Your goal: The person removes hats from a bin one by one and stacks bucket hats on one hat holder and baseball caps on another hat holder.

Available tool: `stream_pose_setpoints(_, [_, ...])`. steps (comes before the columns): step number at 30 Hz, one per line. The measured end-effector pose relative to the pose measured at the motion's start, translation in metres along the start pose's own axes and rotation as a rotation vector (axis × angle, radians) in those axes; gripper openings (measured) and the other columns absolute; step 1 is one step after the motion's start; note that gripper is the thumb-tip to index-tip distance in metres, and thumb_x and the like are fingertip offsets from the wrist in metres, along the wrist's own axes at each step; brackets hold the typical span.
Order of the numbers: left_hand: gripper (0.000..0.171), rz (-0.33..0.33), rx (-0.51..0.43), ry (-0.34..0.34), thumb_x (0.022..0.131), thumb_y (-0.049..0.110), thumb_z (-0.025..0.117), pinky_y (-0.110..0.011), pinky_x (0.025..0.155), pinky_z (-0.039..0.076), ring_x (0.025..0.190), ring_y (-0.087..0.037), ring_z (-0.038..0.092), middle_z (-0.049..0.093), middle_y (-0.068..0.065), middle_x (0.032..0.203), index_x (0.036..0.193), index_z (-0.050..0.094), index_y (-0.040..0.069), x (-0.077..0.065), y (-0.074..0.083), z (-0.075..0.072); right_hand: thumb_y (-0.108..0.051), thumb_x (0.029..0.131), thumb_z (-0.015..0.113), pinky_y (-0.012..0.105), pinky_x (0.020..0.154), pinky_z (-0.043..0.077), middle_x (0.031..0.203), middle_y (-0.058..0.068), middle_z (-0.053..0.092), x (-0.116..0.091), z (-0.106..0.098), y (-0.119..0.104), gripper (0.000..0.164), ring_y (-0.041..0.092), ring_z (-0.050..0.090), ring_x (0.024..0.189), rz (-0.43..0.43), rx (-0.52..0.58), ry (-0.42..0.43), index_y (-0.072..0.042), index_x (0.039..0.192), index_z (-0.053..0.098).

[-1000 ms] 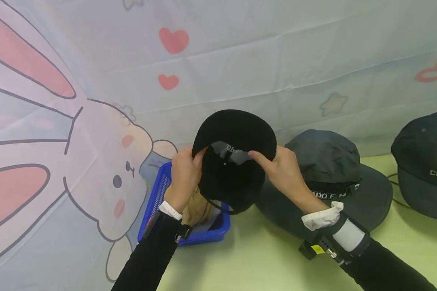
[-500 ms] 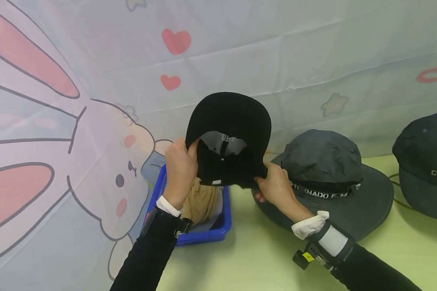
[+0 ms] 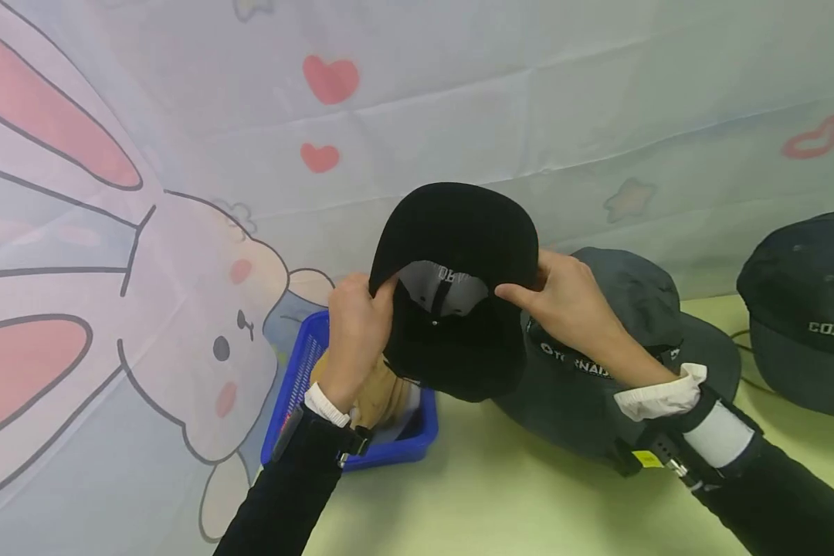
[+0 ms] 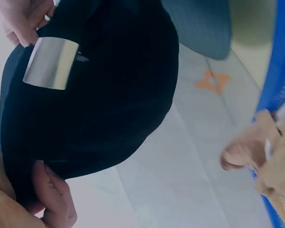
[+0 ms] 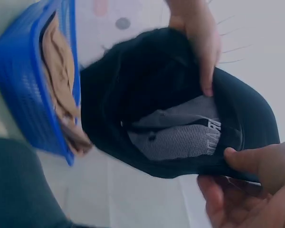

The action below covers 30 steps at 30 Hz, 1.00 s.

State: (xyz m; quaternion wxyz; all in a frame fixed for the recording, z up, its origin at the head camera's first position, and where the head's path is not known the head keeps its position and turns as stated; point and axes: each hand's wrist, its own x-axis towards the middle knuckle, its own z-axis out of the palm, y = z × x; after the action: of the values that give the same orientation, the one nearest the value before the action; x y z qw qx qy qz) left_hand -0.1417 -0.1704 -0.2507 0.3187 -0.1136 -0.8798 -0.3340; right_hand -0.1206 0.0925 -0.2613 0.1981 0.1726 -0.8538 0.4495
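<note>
A black baseball cap is held up with its inside facing the head view, brim at the top. Pale lettering shows on the grey lining of the crown. My left hand pinches the cap's left edge where brim meets crown, thumb on the inner side. On the opposite edge my right hand pinches the cap, its thumb lying along the inside. The cap's outer side appears in the left wrist view with a shiny silver patch. In the right wrist view the right hand's thumb presses near the brim.
Left of the cap stands a blue basket with tan cloth in it. A dark grey wide-brimmed hat sits behind the right forearm on the green table. Another dark cap is farther right. A printed cloth backdrop hangs behind.
My right hand dropped to the cap's lower right edge, then came back up beside the brim. The cap tipped up and left, then returned rightward. My left hand kept its hold.
</note>
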Motion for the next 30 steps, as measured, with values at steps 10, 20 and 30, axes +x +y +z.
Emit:
stream_pose_setpoints(10, [0.02,0.046,0.143,-0.103,0.091,0.021,0.082,-0.047,0.065,0.055,0.081,-0.029,0.072,0.073,-0.01,0.084,0.088,0.069,0.007,-0.008,0.025,0.02,-0.029,0.098,0.074,0.031,0.053,0.044,0.056,0.007,0.058,-0.011,-0.055,-0.001,0.02,0.024,0.06,0.05,0.043,-0.032,-0.005,-0.01,0.104,0.072])
stream_pose_setpoints(20, [0.047,0.581,0.202,0.257,0.088,0.031,0.083,-0.034,0.069,0.05,0.087,-0.025,0.055,0.052,-0.011,0.102,0.11,0.052,0.003,-0.041,0.059,0.04,-0.033,0.098,0.074,0.033,0.05,0.043,0.056,0.009,0.058,-0.026,-0.078,-0.006,0.02,0.024,0.059,0.05,0.088,-0.037,0.043,-0.012,0.098,0.072])
stream_pose_setpoints(30, [0.048,0.721,0.253,-0.457,0.101,0.019,0.064,-0.034,0.12,0.029,0.139,-0.027,0.043,0.045,-0.015,0.149,0.144,0.051,0.001,-0.044,0.072,0.069,-0.031,0.101,0.071,0.034,0.044,0.041,0.055,0.01,0.055,-0.032,-0.075,-0.009,0.022,0.026,0.056,0.048,0.074,0.039,-0.065,-0.009,0.099,0.072])
